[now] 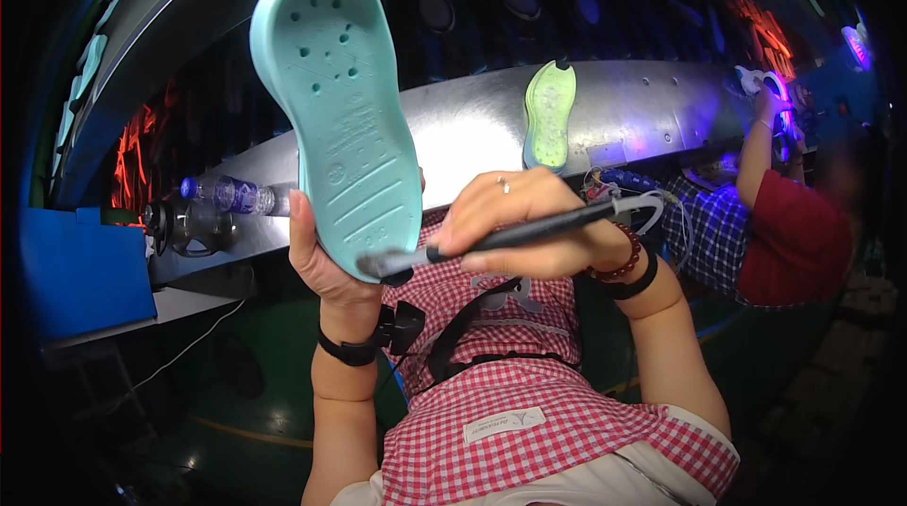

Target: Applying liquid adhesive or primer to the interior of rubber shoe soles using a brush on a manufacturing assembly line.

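My left hand [333,272] grips the heel end of a turquoise shoe sole [351,142], thumb along its left edge. The sole stands tilted up, showing a hollow face with small holes near the toe and raised ridges lower down. In my right hand [534,218], closed around its black handle, is a brush [553,229] with a pale tube at its back end. Its greyish, blurred tip lies at the heel of the turquoise sole. Beyond my right hand, a yellow-green sole [551,119] lies on the metal bench [453,119].
A clear water bottle [236,196] and a dark-lidded bottle [189,227] lie at the left, beside a blue box [85,270]. Behind the bench, a dark conveyor [472,34] carries several soles. At the right, a co-worker in a red top [798,241] holds a pale object.
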`<state>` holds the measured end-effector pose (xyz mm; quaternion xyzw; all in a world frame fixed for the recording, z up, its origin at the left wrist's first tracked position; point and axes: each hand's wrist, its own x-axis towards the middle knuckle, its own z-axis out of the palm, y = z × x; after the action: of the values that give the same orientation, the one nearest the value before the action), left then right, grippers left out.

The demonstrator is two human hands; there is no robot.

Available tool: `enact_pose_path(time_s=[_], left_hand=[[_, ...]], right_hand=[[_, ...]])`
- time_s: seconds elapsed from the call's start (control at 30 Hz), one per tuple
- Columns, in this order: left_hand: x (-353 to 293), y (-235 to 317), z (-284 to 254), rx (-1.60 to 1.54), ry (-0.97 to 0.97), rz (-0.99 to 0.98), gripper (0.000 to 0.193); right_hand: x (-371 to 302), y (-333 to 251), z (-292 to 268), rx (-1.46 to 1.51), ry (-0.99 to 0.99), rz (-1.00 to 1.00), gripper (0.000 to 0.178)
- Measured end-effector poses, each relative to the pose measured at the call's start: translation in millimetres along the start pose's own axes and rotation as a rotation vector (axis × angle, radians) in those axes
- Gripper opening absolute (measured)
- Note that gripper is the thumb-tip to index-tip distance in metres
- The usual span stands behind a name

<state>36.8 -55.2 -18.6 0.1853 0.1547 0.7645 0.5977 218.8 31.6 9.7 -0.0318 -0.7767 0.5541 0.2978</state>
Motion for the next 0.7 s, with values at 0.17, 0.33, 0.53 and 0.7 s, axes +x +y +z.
enact_pose_path(time_s=[0.17, 0.33, 0.53, 0.7], left_hand=[[6.3, 7.2, -4.5, 0.025, 0.048, -0.037, 0.065], [11.1, 15.6, -10.1, -0.161, -0.004, -0.242, 0.056], [10.0, 15.8, -6.5, 0.154, 0.145, -0.631, 0.044], [2.7, 18.0, -3.7, 0.286, 0.143, -0.659, 0.044]], right_hand=[[-0.1, -1.9, 2.6, -0.043, 0.034, -0.026, 0.017], [-3.6, -11.2, 5.7, -0.001, -0.244, -0.199, 0.016], [-0.4, -1.7, -25.0, -0.019, -0.389, 0.020, 0.019], [-6.0, -1.4, -30.5, -0.078, -0.351, 0.043, 0.019]])
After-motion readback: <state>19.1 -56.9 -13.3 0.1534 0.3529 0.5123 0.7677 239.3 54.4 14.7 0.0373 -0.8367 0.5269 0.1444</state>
